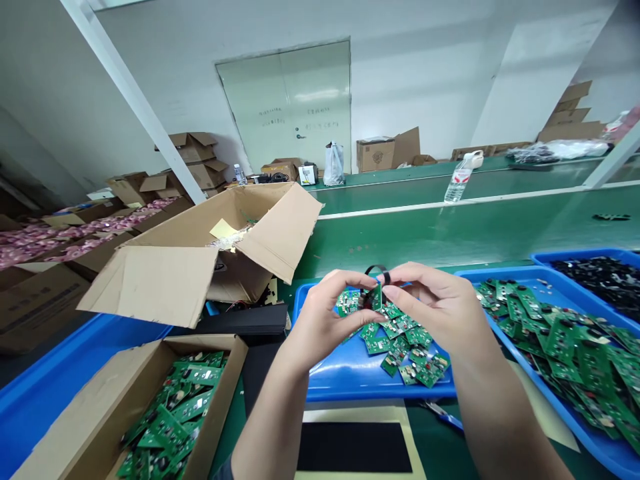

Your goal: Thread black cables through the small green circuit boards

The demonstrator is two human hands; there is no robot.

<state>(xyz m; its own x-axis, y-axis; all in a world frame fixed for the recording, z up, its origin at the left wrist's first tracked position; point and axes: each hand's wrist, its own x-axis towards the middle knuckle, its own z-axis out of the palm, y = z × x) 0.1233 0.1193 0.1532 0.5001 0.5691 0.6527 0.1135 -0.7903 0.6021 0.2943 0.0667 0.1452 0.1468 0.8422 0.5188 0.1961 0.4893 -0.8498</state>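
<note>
My left hand [325, 310] pinches a small green circuit board [377, 298] between thumb and fingers, above the middle blue tray. A thin black strip [374, 269] arches over the board. My right hand [437, 300] has its thumb and fingertips closed on the strip's right end, close to the board's edge. Where the strip meets the board is partly hidden by my fingers. Beneath my hands, the middle blue tray [335, 390] holds many loose green boards [425, 367].
At right, a blue tray [510, 343] holds green boards; another [543, 257] holds black parts. An open carton [150, 280] and a cardboard box [227, 387] of boards are at left. A black pad [355, 447], blue-handled tool [445, 417] and bottle [457, 180] are on the bench.
</note>
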